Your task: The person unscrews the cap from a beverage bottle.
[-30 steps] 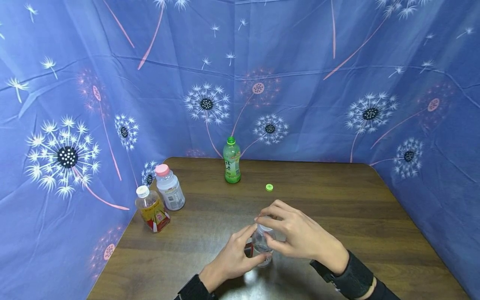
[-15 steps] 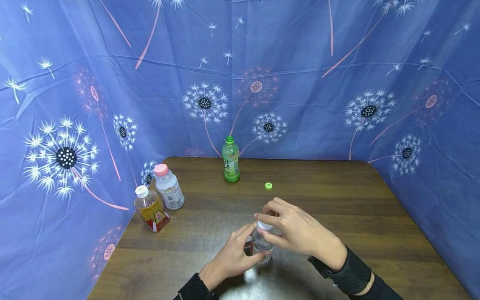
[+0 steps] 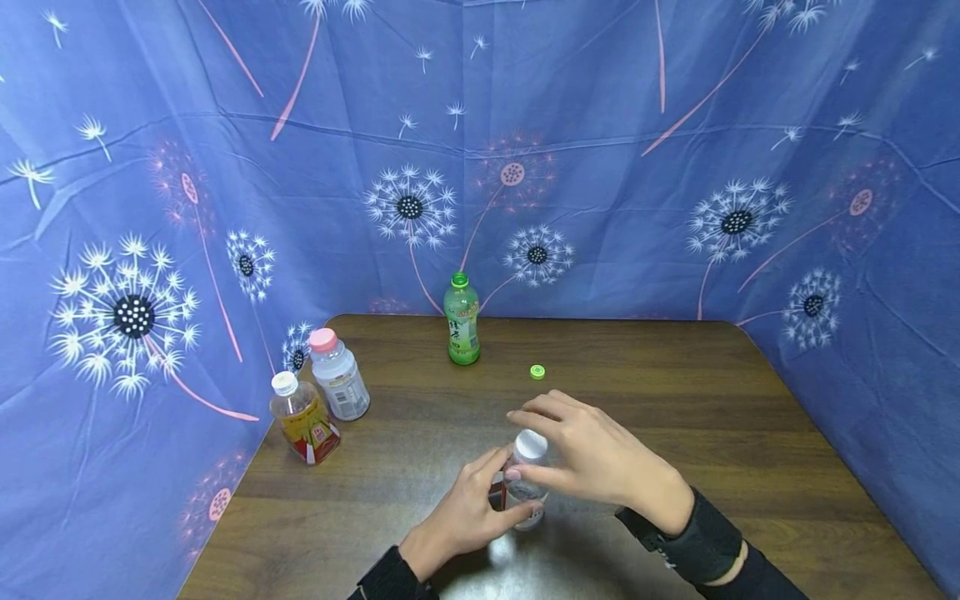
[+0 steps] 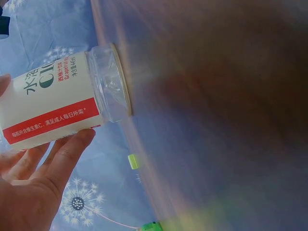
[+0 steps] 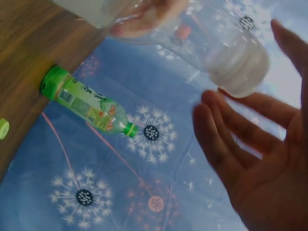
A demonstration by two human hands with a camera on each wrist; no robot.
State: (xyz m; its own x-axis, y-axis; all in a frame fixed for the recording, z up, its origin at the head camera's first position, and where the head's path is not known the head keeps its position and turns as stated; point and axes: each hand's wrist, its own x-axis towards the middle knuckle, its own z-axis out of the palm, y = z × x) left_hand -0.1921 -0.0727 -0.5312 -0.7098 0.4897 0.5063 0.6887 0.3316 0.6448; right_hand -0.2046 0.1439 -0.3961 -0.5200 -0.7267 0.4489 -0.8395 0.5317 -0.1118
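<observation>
A clear plastic bottle (image 4: 53,101) with a white and red label stands upright on the table in front of me, its white cap (image 3: 531,446) in place. My left hand (image 3: 468,510) grips the bottle's body from the left, thumb on the near side and fingers on the far side. Spread around the cap is my right hand (image 3: 600,458), fingers loosely bent behind it and thumb in front. In the right wrist view a gap shows between the thumb and the cap, while the fingertips (image 5: 211,98) are close beside it.
A green bottle (image 3: 463,325) without a cap stands at the table's back edge. Its green cap (image 3: 537,372) lies to the right of it. At the left edge stand a white-capped bottle (image 3: 303,421) and a pink-capped bottle (image 3: 341,379). A blue dandelion-print cloth (image 3: 600,167) surrounds the table.
My right fingers and thumb have spread apart from around the white cap, which now shows from above. The left hand has kept its grip on the bottle.
</observation>
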